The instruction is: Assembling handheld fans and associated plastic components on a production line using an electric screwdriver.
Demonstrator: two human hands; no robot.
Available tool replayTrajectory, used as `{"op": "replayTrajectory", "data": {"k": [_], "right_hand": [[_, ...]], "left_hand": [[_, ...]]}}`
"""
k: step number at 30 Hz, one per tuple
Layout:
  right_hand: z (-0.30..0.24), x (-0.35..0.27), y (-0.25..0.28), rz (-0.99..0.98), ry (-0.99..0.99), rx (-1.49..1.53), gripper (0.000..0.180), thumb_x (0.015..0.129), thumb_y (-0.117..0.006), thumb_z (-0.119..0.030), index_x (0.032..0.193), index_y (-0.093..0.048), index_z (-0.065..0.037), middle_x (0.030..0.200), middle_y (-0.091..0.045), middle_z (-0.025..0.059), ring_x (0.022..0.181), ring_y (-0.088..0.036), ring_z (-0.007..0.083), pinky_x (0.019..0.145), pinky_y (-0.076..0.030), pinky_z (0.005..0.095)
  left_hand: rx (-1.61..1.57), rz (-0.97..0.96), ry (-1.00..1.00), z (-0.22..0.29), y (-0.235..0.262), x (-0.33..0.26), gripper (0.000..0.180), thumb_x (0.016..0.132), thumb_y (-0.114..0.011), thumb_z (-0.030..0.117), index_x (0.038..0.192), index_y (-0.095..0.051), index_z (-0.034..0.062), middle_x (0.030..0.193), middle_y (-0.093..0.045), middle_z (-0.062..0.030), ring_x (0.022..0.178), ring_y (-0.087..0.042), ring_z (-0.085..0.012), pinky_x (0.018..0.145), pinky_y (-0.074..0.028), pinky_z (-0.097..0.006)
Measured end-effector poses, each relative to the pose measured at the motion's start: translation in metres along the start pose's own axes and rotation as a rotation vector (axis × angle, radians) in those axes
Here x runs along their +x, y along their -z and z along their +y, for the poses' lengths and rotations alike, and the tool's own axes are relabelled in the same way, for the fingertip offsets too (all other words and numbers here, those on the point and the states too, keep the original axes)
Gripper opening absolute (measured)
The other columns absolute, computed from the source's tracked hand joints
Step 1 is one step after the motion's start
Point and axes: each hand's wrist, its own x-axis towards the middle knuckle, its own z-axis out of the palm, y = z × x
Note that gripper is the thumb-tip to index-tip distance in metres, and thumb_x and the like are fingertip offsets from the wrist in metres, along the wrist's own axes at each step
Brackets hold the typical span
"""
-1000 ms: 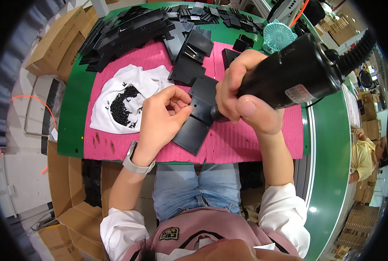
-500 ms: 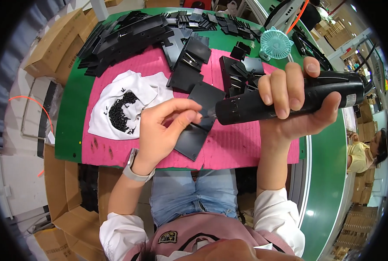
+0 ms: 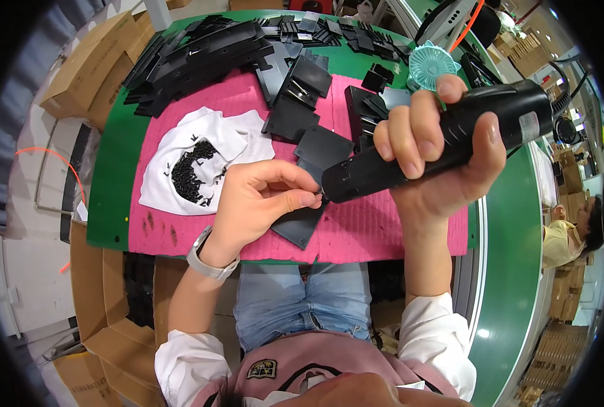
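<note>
My right hand [image 3: 444, 152] is wrapped round a black electric screwdriver [image 3: 363, 178], which slants with its nose down to the left. At that nose, my left hand [image 3: 254, 203] pinches thumb and forefinger together. Whatever lies between those fingertips is too small and hidden to make out. Beneath both hands is a flat black plastic part [image 3: 324, 148], its middle partly covered by the fingers. Left of my left hand, a heap of small black screws [image 3: 190, 178] rests on a white cloth [image 3: 159, 186].
A pink foam mat [image 3: 383, 234] covers part of the green table [image 3: 109, 197]. Stacked black plastic parts [image 3: 200, 64] line its far side. A teal cat-eared fan [image 3: 432, 66] stands far right. An open cardboard box [image 3: 98, 285] sits below the table's left edge.
My right hand has brought the screwdriver left, its nose now lower and right at my left fingertips. The left hand keeps its pinch and has shifted only slightly.
</note>
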Motion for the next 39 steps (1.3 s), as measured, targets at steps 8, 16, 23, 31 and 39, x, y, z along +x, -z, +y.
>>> {"op": "replayTrajectory", "data": {"k": [8,16,23,31,39], "right_hand": [[0.001,0.010,-0.007,0.042,0.023,0.023,0.035,0.092,-0.044,-0.038,0.106,-0.054,-0.008,0.059,-0.048,0.0027,0.046,-0.046,0.0150,0.054,-0.043,0.0355],[0.009,0.014,-0.006,0.029,-0.031,-0.148,0.034,0.090,-0.049,-0.036,0.104,-0.051,-0.006,0.059,-0.047,0.0026,0.045,-0.043,0.0135,0.051,-0.039,0.0315],[0.027,0.011,-0.010,-0.050,-0.044,-0.440,0.037,0.083,-0.060,-0.031,0.104,-0.046,-0.004,0.058,-0.045,0.0050,0.044,-0.042,0.0136,0.045,-0.037,0.0274],[0.040,0.017,-0.020,-0.071,-0.135,-0.504,0.029,0.080,-0.066,-0.020,0.090,-0.044,-0.003,0.056,-0.044,0.0046,0.044,-0.042,0.0125,0.042,-0.036,0.0256],[0.041,0.023,-0.025,-0.113,-0.180,-0.531,0.027,0.079,-0.065,-0.016,0.089,-0.045,-0.001,0.053,-0.044,0.0039,0.042,-0.043,0.0115,0.043,-0.036,0.0259]], "left_hand": [[-0.073,0.030,-0.007,0.001,0.001,-0.002,0.012,0.083,-0.066,0.000,0.093,-0.063,-0.0065,0.081,-0.068,-0.0130,0.074,-0.069,-0.0186,0.068,-0.056,-0.025],[0.438,0.261,-0.261,-0.002,-0.007,0.007,0.021,0.091,-0.059,0.016,0.097,-0.061,-0.0042,0.081,-0.067,-0.0119,0.073,-0.064,-0.0189,0.066,-0.050,-0.028],[0.952,0.234,-0.114,-0.016,-0.004,0.007,0.019,0.089,-0.056,0.019,0.090,-0.061,0.0012,0.077,-0.064,-0.0188,0.070,-0.062,-0.0363,0.059,-0.046,-0.042],[0.775,0.204,0.043,-0.015,0.001,0.010,0.018,0.085,-0.061,0.015,0.089,-0.065,-0.0017,0.062,-0.061,-0.0163,0.059,-0.061,-0.0311,0.055,-0.044,-0.039],[0.720,0.210,0.036,-0.020,0.004,0.011,0.018,0.084,-0.062,0.014,0.089,-0.065,-0.0027,0.059,-0.059,-0.0148,0.053,-0.059,-0.0271,0.053,-0.042,-0.036]]}}
